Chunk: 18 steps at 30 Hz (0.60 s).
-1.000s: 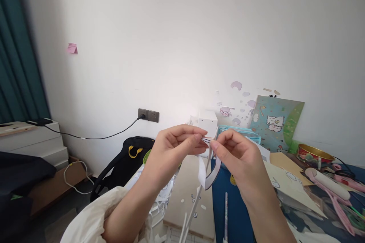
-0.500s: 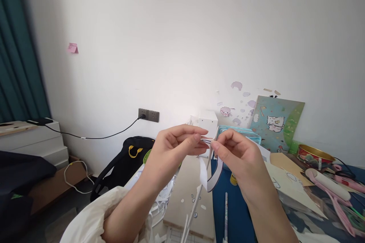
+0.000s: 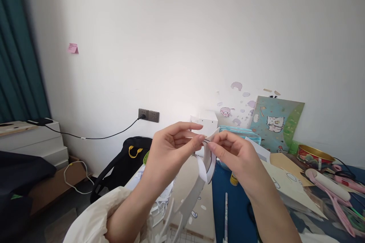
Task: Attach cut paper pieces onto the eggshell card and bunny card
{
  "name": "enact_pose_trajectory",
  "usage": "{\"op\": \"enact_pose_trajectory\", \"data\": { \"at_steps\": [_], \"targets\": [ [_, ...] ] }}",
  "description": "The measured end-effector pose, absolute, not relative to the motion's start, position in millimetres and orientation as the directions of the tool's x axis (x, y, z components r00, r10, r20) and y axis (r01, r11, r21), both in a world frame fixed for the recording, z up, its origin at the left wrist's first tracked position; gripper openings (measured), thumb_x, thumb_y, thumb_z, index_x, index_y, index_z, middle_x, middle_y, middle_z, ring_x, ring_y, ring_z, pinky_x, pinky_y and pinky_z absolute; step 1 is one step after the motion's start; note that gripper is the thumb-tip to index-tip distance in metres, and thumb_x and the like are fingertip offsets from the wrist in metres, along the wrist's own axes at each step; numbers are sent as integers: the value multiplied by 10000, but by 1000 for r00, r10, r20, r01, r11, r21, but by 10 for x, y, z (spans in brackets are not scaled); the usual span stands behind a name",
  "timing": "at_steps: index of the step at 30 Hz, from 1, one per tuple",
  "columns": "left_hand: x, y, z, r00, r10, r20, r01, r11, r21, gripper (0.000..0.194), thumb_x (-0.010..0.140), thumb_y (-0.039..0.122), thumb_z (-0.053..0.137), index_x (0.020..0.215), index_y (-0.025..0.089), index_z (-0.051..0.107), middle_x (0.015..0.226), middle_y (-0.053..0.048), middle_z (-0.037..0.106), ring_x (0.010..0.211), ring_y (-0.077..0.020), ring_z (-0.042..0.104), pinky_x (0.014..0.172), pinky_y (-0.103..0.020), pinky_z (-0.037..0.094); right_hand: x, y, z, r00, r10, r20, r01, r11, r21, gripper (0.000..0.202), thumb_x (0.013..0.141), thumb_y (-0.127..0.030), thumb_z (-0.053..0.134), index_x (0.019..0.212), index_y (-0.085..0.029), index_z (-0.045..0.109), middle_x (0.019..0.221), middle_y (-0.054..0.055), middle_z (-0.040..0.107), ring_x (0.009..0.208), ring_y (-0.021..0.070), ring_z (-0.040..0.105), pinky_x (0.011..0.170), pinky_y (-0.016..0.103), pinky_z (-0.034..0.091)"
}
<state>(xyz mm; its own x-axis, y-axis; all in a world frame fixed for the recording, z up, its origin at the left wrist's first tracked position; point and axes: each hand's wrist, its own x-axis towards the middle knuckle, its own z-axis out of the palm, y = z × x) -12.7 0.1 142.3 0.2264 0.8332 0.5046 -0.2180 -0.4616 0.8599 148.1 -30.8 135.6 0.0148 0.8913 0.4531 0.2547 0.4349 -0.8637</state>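
Note:
Between the fingertips of both hands hangs a curled white paper strip with a dark outlined edge. My left hand pinches it between thumb and fingers, its index finger stretched out above. My right hand pinches the same paper just to the right, fingers curled. Long narrow paper tails dangle below toward a beige board, on which several small outlined cut-outs lie. The exact spot where the fingertips meet the paper is partly hidden.
A pen and a small yellow bottle are on the blue surface. To the right are drawn sheets, a pink lint roller and a round tin. Paper scraps lie left; a black backpack stands beyond.
Both hands have shifted slightly left. The paper has turned, so its hanging tails show broader and swing lower left; the curled loop is drawn in closer beneath the fingers.

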Motion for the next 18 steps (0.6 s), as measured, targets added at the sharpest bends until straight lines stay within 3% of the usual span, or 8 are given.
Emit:
{"op": "enact_pose_trajectory", "data": {
  "at_steps": [3, 7, 9, 13, 18],
  "targets": [
    [-138, 22, 1451, 187, 858, 479, -212, -441, 872, 207, 658, 249, 808, 838, 197, 720, 632, 14, 710, 604, -139, 686, 608, -202, 568, 1624, -291, 1384, -58, 927, 370, 340, 367, -866, 267, 813, -488, 608, 767, -226, 618, 748, 1, 614, 736, 168, 578, 686, 284, 445],
    [-110, 66, 1467, 217, 885, 413, -275, -350, 896, 172, 669, 274, 800, 789, 188, 711, 605, 28, 685, 575, -115, 675, 590, -183, 573, 1812, -310, 1407, 214, 873, 439, 503, 287, -816, 366, 800, -573, 573, 997, -270, 625, 1048, 51, 640, 955, 237, 593, 747, 318, 474],
    [-89, 84, 1463, 225, 889, 400, -296, -328, 897, 163, 669, 269, 801, 776, 190, 707, 601, 35, 678, 568, -100, 667, 586, -169, 568, 1871, -309, 1402, 224, 879, 420, 520, 257, -815, 410, 792, -564, 589, 1094, -288, 610, 1131, 57, 631, 1013, 255, 587, 756, 325, 484],
    [-79, 107, 1447, 233, 889, 394, -277, -328, 903, 157, 684, 281, 790, 776, 188, 704, 614, 34, 677, 579, -93, 657, 606, -178, 568, 1934, -266, 1378, -26, 957, 290, 341, 281, -897, 327, 792, -501, 634, 977, -235, 675, 956, 59, 699, 883, 238, 643, 735, 325, 503],
    [-127, 165, 1424, 322, 877, 356, -147, -325, 934, 194, 677, 317, 792, 808, 201, 710, 684, 9, 724, 642, -115, 672, 649, -198, 553, 1967, -264, 1373, -15, 948, 317, 279, 309, -909, 243, 781, -441, 679, 923, -245, 697, 879, 23, 711, 796, 201, 650, 673, 289, 502]
  ]
}}
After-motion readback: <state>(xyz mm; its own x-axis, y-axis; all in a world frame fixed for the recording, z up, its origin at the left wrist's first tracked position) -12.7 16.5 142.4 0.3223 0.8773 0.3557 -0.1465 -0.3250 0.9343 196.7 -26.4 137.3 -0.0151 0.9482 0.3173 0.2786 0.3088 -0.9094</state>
